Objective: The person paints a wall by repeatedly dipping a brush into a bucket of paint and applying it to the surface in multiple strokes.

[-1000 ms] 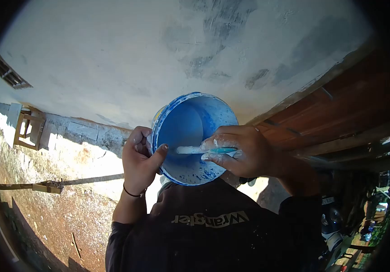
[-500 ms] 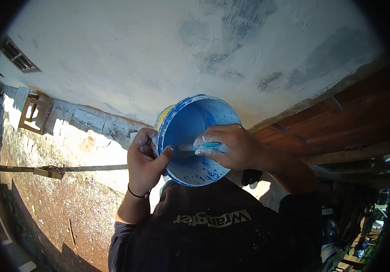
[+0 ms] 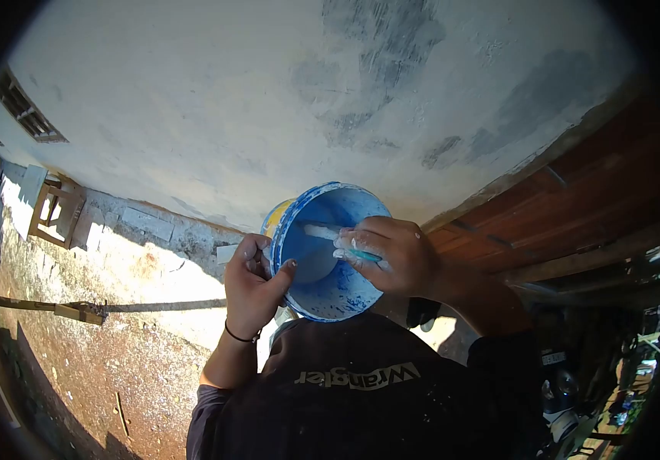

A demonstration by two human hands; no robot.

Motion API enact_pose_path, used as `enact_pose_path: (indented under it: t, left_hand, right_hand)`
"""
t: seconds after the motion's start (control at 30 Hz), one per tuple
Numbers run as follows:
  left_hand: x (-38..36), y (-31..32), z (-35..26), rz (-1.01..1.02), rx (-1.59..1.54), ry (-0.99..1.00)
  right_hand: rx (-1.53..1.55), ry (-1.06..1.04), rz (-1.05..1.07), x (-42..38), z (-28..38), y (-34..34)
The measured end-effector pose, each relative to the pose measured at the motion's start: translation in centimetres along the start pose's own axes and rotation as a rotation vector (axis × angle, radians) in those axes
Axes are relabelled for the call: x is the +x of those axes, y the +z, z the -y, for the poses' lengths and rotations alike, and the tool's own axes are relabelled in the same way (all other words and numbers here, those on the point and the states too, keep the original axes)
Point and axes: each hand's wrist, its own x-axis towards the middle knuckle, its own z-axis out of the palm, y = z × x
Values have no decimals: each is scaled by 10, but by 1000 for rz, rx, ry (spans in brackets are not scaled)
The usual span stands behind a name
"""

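A blue bucket (image 3: 328, 295), its inside smeared with white, is tilted so its mouth faces me. My left hand (image 3: 257, 277) grips the bucket's left rim, with the thumb over the edge. My right hand (image 3: 395, 257) is closed around a white-coated tool with a turquoise handle (image 3: 364, 254). The tool's whitish end (image 3: 320, 230) points left inside the bucket's mouth. Pale residue covers the fingertips of my right hand. What lies at the bottom of the bucket is hard to make out.
A whitish wall (image 3: 192, 100) with grey patches rises ahead, and reddish-brown wooden panels (image 3: 575, 207) are at the right. On the left are a wooden stool-like frame (image 3: 58, 215), sunlit ground (image 3: 154, 345) and a long pole (image 3: 23, 303).
The bucket has shifted slightly down in view. My right hand has moved a little right and down, and the tool's whitish end now shows higher against the bucket's inside.
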Motion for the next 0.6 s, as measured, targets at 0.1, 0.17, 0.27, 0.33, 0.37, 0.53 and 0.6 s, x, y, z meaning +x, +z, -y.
enact_pose_path:
  t: [0.1, 0.17, 0.27, 0.33, 0.37, 0.53, 0.6]
  left_hand:
    - [3, 1, 3, 11, -47, 16]
    - [6, 1, 2, 39, -57, 17]
    - [8, 2, -2, 31, -75, -43]
    - [13, 0, 3, 4, -69, -4]
    - [13, 2, -4, -2, -69, -43]
    - [25, -9, 14, -136, -66, 102]
    - [17, -1, -4, -149, 54, 70]
  right_hand:
    - [26, 63, 36, -2, -5, 6]
    - [-190, -186, -5, -4, -9, 12]
    - [11, 87, -23, -5, -1, 2]
    - [10, 17, -98, -9, 3, -30]
    - [-69, -79, -170, -10, 13, -55]
    - [-304, -334, -692, -24, 91, -235]
    - [-594, -526, -865, -13, 130, -304]
